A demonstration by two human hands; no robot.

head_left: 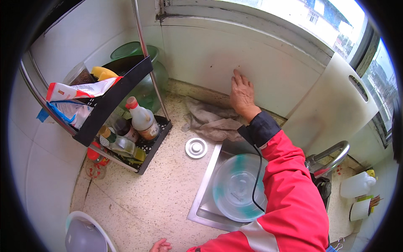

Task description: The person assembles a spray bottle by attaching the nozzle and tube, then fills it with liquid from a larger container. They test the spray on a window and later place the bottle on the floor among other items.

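Observation:
My right hand (241, 95) lies flat against the white wall tile behind the counter, fingers pointing up and holding nothing. A crumpled grey rag (210, 119) lies on the counter just below and left of it, touching the wrist area. My red sleeve (289, 197) crosses over a steel sink (203, 197) that holds a clear bowl with a teal rim (235, 187). Only the fingers of my left hand (160, 245) show at the bottom edge, resting on the speckled counter (155, 197) with nothing in them.
A round metal drain cover (196, 148) lies left of the sink. A black two-tier rack (126, 126) with bottles and packets stands at left, with a green jar (147, 84) behind. A faucet (331, 153), white cutting board (336, 105), white jug (357, 185) and white lidded container (86, 235) are nearby.

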